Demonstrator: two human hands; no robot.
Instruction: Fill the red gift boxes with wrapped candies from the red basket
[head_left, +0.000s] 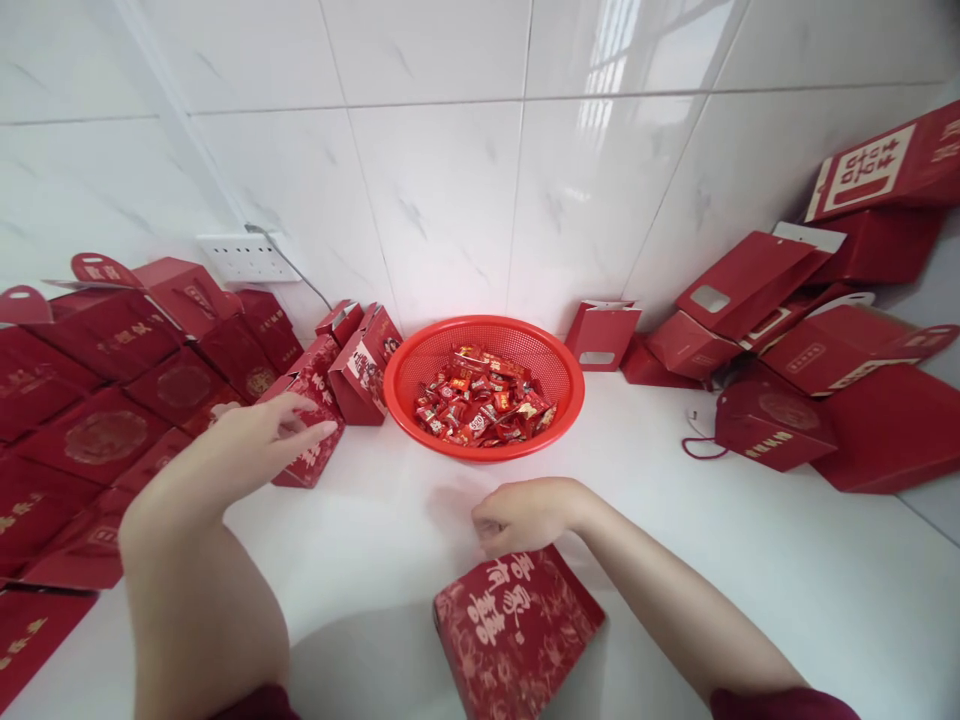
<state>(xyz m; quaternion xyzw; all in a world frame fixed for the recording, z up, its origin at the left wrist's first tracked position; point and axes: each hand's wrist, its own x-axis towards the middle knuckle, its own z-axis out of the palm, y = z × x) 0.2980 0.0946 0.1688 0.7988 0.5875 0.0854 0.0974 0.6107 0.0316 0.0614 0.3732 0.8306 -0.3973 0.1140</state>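
Note:
My left hand (259,440) reaches over the boxes on the left, thumb and fingers apart. Beside its fingertips stands a red floral gift box (313,455); whether they touch it I cannot tell. My right hand (529,512) has its fingers curled under at the far end of another red gift box (517,635), which has pale Chinese characters and flower patterns. That box lies close to me on the white table. What the curled fingers hold, if anything, is hidden. Between and beyond my hands, a red plastic basket (397,400) holds many small wrapped candies (487,405).
Stacked red gift boxes (105,435) fill the left side. More red boxes (780,420) are heaped at the right, one with a cord loop. A small red box (602,335) stands by the tiled wall (442,190). A power strip (246,258) with a cable sits behind the left stack.

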